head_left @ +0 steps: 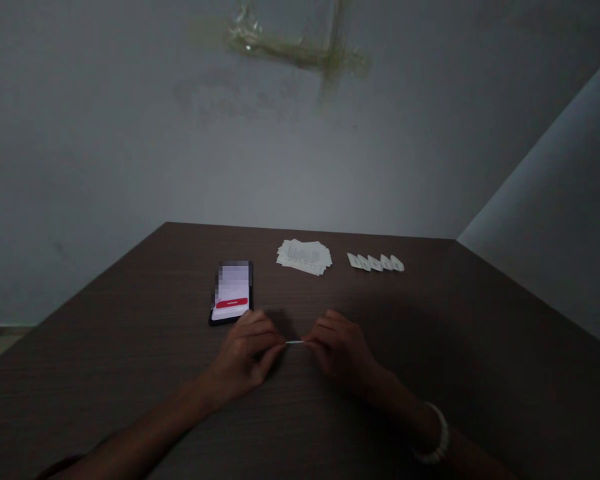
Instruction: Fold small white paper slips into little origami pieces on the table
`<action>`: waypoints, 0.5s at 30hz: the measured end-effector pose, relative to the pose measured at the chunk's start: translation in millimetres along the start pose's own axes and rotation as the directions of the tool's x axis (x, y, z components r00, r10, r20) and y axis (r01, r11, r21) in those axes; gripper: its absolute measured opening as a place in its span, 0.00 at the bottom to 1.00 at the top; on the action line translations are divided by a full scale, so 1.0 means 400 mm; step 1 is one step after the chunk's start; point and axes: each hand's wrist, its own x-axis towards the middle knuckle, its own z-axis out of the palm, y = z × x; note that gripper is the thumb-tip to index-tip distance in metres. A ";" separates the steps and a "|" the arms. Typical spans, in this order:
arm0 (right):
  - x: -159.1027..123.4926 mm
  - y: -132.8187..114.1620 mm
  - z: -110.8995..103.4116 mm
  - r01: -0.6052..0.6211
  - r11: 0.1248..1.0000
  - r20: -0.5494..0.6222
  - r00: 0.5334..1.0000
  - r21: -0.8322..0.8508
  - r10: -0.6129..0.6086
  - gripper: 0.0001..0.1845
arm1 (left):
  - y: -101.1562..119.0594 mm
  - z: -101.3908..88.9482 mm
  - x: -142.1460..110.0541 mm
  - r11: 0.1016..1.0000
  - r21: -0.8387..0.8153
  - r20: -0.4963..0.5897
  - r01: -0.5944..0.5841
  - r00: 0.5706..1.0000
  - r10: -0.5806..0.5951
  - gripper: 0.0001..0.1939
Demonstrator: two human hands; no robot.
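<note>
Between my two hands is a thin white paper slip, seen nearly edge-on above the dark wooden table. My left hand pinches its left end with thumb and fingers, and my right hand pinches the other end. Most of the slip is hidden by the fingers. Beyond them lies a loose stack of white paper sheets with faint print. To its right, several small folded white papers overlap in a row.
A phone with a lit screen and a red button lies just past my left hand. The table's far edge meets a grey wall with old tape on it. Another wall slants along the right.
</note>
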 end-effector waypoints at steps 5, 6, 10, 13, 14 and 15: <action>-0.002 -0.005 0.000 0.027 0.999 -0.035 0.999 0.031 -0.025 0.05 | -0.004 -0.005 -0.003 0.999 0.054 -0.034 -0.004 0.999 0.006 0.08; -0.002 -0.003 0.000 0.026 0.999 -0.043 0.999 0.034 -0.025 0.05 | -0.005 -0.006 -0.003 0.998 0.057 -0.036 -0.003 0.999 0.005 0.07; 0.000 0.004 0.003 0.005 0.999 -0.054 0.999 0.050 -0.002 0.08 | -0.006 -0.006 -0.003 0.999 0.029 0.024 0.026 0.999 -0.027 0.07; 0.003 0.004 0.003 -0.002 0.999 -0.038 0.999 0.052 0.004 0.07 | -0.008 -0.004 -0.006 0.999 0.020 0.051 0.039 0.998 -0.040 0.07; 0.004 0.003 0.002 -0.009 0.999 -0.028 1.000 0.052 0.010 0.06 | -0.008 -0.003 -0.008 0.999 0.022 0.046 0.042 0.998 -0.043 0.08; 0.005 0.002 0.002 -0.019 0.998 -0.017 1.000 0.053 0.020 0.06 | -0.009 -0.003 -0.009 0.999 0.023 0.043 0.044 0.998 -0.045 0.08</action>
